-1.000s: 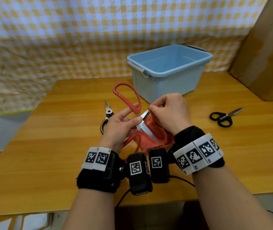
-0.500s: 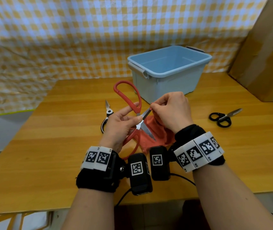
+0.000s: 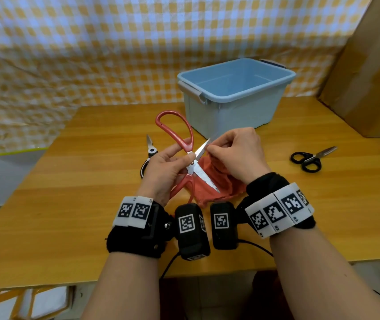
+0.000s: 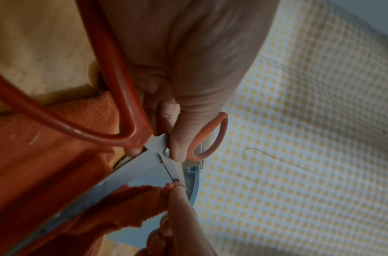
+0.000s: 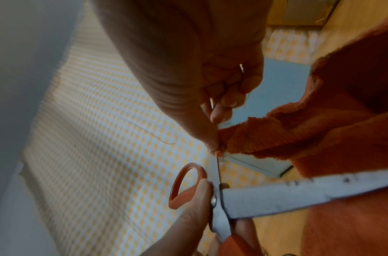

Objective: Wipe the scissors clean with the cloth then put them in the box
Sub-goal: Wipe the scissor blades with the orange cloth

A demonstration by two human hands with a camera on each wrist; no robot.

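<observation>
Left hand: my left hand (image 3: 163, 168) grips the red-handled scissors (image 3: 185, 146) at the pivot, thumb pressed beside the rivet, fingers curled behind the blades.
Scissors: held above the table (image 3: 68, 185) in front of me, blades spread apart; one handle loop stands up and away from me, the other points down by my left wrist. One blade points toward the box, the other slants down across the cloth.
Right hand: my right hand (image 3: 239, 153) pinches a fold of the orange cloth (image 3: 221, 181) around the upper blade, near its tip; thumb and forefinger closed on the fabric.
Cloth: the rest hangs below my right hand, bunched behind the lower blade and reaching the table near my wrists.
Box: the blue box (image 3: 235, 93) stands on the table beyond my hands, open-topped, nothing seen inside.
Other items: a pair of black-handled shears (image 3: 148, 155) lies on the table, partly hidden behind my left hand; small black scissors (image 3: 311, 158) lie well apart to my right.
Surroundings: yellow checked fabric (image 3: 92, 54) hangs behind the table; brown cardboard (image 3: 373, 77) stands at far right.
</observation>
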